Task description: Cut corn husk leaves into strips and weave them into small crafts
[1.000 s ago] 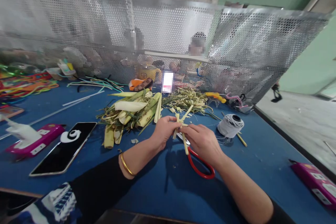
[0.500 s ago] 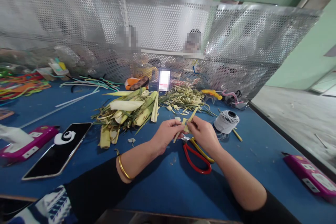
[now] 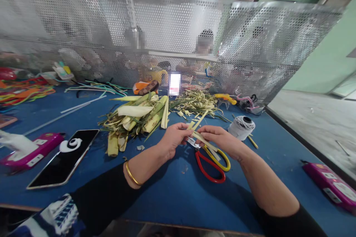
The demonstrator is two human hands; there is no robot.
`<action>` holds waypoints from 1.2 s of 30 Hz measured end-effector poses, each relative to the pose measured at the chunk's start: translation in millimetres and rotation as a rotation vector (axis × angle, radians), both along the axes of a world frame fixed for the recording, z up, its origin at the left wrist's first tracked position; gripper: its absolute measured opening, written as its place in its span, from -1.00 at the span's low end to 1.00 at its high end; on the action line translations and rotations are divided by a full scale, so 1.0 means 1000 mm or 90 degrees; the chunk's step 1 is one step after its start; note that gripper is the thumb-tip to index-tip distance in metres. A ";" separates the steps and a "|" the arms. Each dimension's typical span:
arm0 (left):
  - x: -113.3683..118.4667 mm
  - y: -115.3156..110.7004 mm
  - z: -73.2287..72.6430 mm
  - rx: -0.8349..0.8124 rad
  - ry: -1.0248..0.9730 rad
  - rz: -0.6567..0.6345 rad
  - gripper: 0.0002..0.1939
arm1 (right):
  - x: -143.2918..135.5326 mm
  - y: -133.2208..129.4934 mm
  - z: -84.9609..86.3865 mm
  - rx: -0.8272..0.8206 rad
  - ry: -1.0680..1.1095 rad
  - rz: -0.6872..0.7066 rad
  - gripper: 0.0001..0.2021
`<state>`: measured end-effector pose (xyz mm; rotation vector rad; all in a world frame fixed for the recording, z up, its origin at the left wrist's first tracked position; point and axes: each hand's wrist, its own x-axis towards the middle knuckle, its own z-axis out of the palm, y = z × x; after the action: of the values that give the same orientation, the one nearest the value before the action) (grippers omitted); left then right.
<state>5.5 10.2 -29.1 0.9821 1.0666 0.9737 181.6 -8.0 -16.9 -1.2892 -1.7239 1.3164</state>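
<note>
Pale strips of plant husk [image 3: 204,139] run between my two hands above the table. My left hand [image 3: 175,139] pinches them where they cross, one short end poking up past its fingertips. My right hand [image 3: 218,137] has its thumb and fingers closed on the strip that slants down to the right. Beneath the hands lie scissors [image 3: 210,170] with one red and one yellow handle loop, blades partly hidden by the fingers. A spool of white thread [image 3: 241,127] stands just beyond my right hand. Left of my left hand is a pile of husks and leaves [image 3: 139,118].
Shredded strips [image 3: 196,102] lie at the back, near a lit phone [image 3: 174,83] by the perforated metal screen [image 3: 178,22]. A dark phone [image 3: 62,163] and a purple power strip [image 3: 41,152] lie left; another power strip [image 3: 330,185] lies right. People sit behind the screen.
My right hand has turned and shifted slightly right. A long strip now slants down below it toward the scissor handles. My left hand stays nearly in place, still pinching.
</note>
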 end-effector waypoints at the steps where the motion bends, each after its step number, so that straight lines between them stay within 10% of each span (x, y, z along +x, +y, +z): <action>1: 0.000 0.000 0.000 -0.002 -0.002 -0.009 -0.80 | -0.001 0.001 -0.002 -0.039 0.041 -0.007 -0.75; 20: -0.001 0.003 -0.003 -0.036 -0.042 -0.066 -0.80 | 0.003 -0.003 0.012 0.030 0.158 0.001 -0.79; 29: 0.001 0.001 -0.001 -0.083 -0.039 -0.093 -0.85 | -0.013 0.004 -0.007 0.194 0.225 -0.214 -0.71; 36: -0.001 0.007 -0.002 -0.147 -0.082 -0.101 -0.88 | -0.007 0.003 -0.005 0.199 -0.033 -0.149 -0.66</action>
<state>4.3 16.8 -31.3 0.7910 0.9536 0.7550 174.7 -4.6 -21.4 -1.3027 -1.6739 0.8501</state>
